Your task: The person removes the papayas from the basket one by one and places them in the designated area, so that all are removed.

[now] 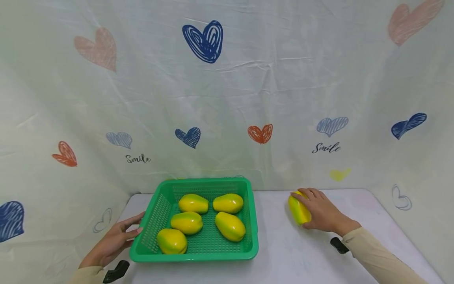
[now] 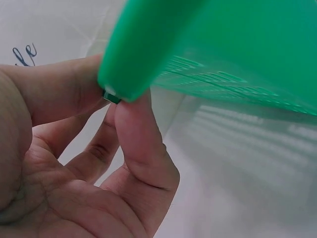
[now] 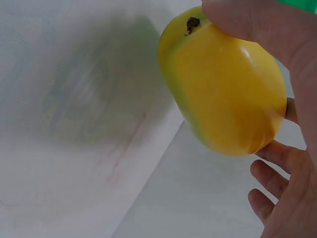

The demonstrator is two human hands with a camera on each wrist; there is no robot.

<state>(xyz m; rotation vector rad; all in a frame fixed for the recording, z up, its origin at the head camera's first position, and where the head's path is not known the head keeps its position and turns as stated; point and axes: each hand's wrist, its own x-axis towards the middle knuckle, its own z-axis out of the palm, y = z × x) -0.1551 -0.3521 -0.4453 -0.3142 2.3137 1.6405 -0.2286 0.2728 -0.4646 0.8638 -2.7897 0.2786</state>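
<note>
My right hand [image 1: 320,210] grips a yellow-green papaya [image 1: 299,208] at the back right of the table. In the right wrist view the papaya [image 3: 223,84] sits between thumb and fingers, its dark stem scar showing, and its shadow falls on the tabletop apart from it. On the left, my left hand [image 1: 115,240] holds the left side of a green plastic basket [image 1: 195,257]. The left wrist view shows thumb and finger pinching the basket's rim [image 2: 133,54]. Several similar papayas [image 1: 186,223] lie inside the basket, spaced over its bottom.
The white table [image 1: 280,252] ends at the back against a hanging cloth [image 1: 227,98] printed with hearts and "Smile". Black straps or devices [image 1: 339,245] sit by both wrists. The basket stands left of the table's middle.
</note>
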